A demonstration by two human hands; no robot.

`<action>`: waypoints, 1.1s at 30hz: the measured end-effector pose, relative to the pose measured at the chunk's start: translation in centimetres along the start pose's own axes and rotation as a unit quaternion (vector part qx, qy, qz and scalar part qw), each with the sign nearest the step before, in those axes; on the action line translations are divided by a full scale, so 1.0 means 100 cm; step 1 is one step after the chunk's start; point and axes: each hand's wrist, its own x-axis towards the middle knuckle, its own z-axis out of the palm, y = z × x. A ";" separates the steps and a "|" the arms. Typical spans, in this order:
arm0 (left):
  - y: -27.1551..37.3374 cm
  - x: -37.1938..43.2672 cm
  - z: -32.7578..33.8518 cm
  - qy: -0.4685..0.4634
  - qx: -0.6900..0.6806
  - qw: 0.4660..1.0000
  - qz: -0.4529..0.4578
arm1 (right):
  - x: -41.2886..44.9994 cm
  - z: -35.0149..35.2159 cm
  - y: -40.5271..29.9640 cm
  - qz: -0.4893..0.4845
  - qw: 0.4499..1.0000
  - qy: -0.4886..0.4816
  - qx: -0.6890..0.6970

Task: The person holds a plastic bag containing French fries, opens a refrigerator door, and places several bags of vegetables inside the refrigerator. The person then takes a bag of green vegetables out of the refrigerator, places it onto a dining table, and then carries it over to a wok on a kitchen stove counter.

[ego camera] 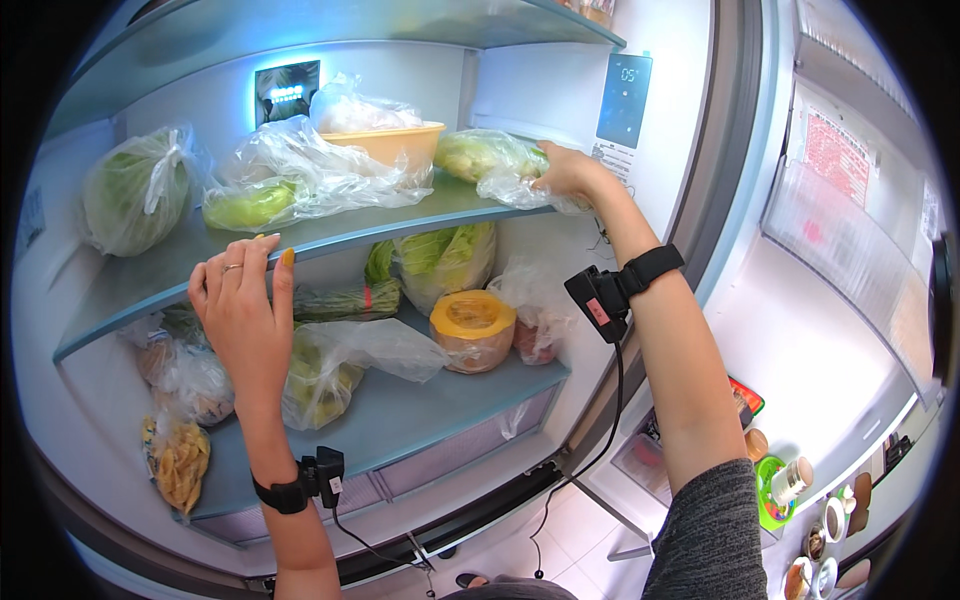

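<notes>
Before me is an open refrigerator. My right hand reaches onto the upper shelf and touches the right end of a green vegetable in a clear plastic bag; its fingertips are partly hidden, so its hold is unclear. My left hand rests its fingertips at the front edge of that shelf. Behind it lies a bagged light green vegetable, beside a cream plastic basin with a plastic bag on top. A round green vegetable in a tied bag sits at the far left.
The lower shelf bears a cut pumpkin, leafy cabbage, bundled green stalks and several bags. A bag of yellowish food stands at the lower left. The open door with clear bins is at right. Black cables hang from both wrist devices.
</notes>
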 end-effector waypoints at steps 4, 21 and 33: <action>-0.001 0.002 -0.002 0.003 -0.012 1.000 0.005 | 0.005 -0.001 0.007 -0.067 0.998 -0.020 0.008; -0.006 0.003 -0.018 -0.006 -0.040 0.999 0.006 | 0.011 0.016 0.035 0.047 0.928 0.073 0.361; -0.007 0.000 -0.024 -0.012 -0.039 0.999 -0.001 | -0.053 -0.021 0.002 0.095 0.650 -0.013 0.754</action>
